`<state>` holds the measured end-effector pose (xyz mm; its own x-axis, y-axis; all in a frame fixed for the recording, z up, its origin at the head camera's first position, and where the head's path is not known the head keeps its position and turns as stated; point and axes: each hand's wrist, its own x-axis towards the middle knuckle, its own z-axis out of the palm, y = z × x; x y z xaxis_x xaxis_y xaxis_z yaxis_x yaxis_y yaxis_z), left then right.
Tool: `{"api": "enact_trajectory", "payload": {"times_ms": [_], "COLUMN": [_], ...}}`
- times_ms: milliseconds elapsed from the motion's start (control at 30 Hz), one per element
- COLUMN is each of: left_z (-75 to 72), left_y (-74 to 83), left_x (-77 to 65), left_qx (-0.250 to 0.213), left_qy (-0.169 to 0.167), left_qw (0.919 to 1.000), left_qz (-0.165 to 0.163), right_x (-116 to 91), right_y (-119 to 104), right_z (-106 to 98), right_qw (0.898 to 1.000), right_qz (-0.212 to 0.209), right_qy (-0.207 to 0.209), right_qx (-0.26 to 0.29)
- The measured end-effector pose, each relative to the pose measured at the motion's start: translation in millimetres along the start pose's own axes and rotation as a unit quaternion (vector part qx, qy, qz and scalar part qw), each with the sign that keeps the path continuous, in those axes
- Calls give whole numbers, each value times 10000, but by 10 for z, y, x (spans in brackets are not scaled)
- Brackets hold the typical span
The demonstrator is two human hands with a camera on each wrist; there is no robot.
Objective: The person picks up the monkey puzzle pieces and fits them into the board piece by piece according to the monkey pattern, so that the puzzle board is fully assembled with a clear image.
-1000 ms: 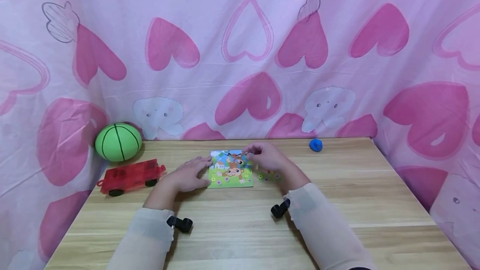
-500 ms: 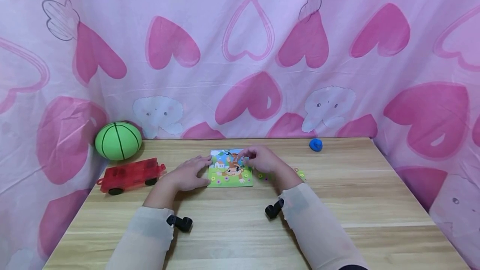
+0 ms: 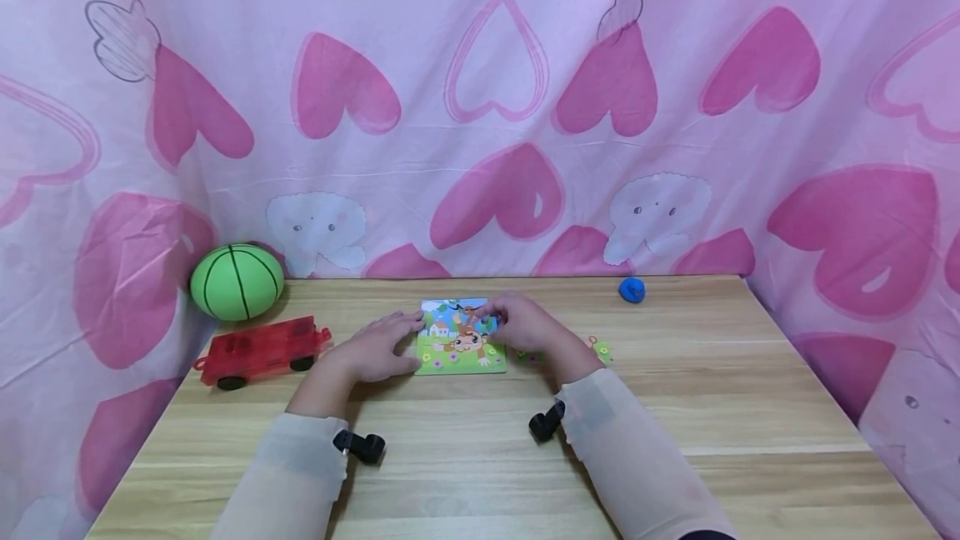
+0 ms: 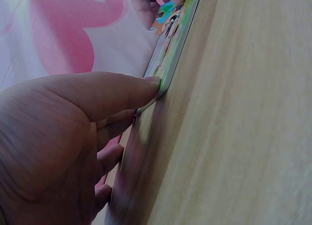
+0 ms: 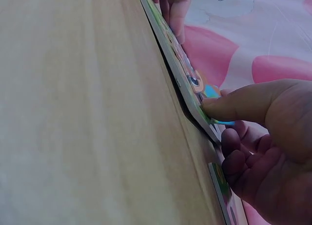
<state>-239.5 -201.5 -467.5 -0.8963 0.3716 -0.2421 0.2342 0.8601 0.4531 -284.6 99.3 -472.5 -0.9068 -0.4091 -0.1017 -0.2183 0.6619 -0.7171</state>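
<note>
A monkey jigsaw puzzle (image 3: 450, 365) in a flat tray lies on the table, its picture showing a house, flowers and a monkey. My left hand (image 3: 375, 350) is at its left side with fingers extended, and in the left wrist view the thumb (image 4: 131, 92) rests on the tray's corner. Over the right half, my right hand (image 3: 525, 327) pinches a puzzle piece (image 5: 211, 91) coloured blue and orange. That piece is tilted up from the picture beside the monkey's face. The right hand hides the puzzle's upper right corner.
Loose green puzzle pieces (image 3: 602, 350) lie right of the tray, partly behind my right wrist. A red toy wagon (image 3: 262, 352) and a green ball (image 3: 237, 282) stand at the left. A small blue lump (image 3: 632, 290) sits near the back edge, before a pink heart-patterned curtain (image 3: 495, 190).
My right hand has moved a little left over the puzzle with its piece, and the forearm's shift uncovers loose pieces at the right. The left hand has stayed in place.
</note>
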Motion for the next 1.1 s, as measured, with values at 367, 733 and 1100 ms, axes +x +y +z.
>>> {"api": "enact_trajectory", "payload": {"times_ms": [367, 733, 1100], "left_z": [14, 16, 19], "left_y": [-17, -27, -21], "left_x": [13, 15, 11], "left_qx": [-20, 2, 8], "left_qy": [-5, -14, -10], "left_qw": [10000, 10000, 10000], "left_qz": [4, 10, -15], "right_x": [-26, -21, -33], "right_y": [-23, 12, 2], "right_z": [-4, -7, -20], "right_qw": [9996, 9989, 9974], "right_qz": [125, -29, -55], "right_qy": [-115, -295, -388], "right_qx": [-237, -353, -600]}}
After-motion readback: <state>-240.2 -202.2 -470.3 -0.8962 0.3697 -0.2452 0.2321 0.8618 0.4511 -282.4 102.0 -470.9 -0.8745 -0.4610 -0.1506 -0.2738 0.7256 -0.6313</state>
